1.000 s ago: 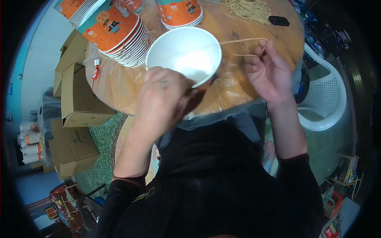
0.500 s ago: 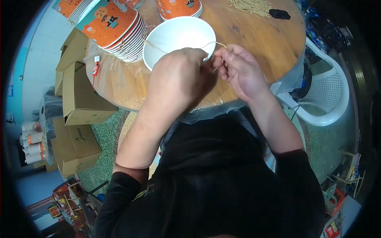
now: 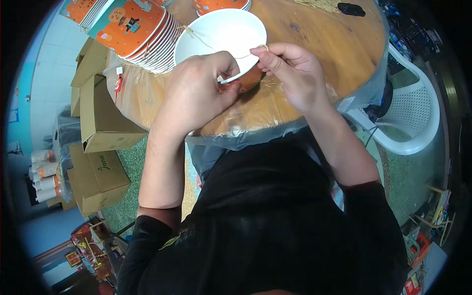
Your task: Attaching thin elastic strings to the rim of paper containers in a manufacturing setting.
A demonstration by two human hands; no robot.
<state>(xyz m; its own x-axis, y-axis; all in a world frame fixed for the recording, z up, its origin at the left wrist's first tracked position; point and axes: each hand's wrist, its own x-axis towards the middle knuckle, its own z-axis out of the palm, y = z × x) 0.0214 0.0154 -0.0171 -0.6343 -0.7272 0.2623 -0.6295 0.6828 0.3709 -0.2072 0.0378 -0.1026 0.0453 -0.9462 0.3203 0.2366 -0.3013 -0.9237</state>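
Note:
A paper bucket, white inside and orange outside, lies tilted on the table with its mouth toward me. My left hand is closed on its near rim, thumb and fingers on either side of the wall. A thin tan cord crosses the mouth from the far left rim to the right rim. My right hand pinches that cord at the right rim, with a small loop showing above the fingertips. Left of the bucket lies a nested stack of orange paper buckets, with cord ends sticking out between their rims.
Another bucket stack stands behind. A bundle of tan cords and a black object lie at the far right of the round wooden table. Cardboard boxes stand left; a white plastic chair is right.
My left hand has moved left and now grips the near rim. My right hand has shifted slightly up and left with the cord, which is drawn closer to the right rim.

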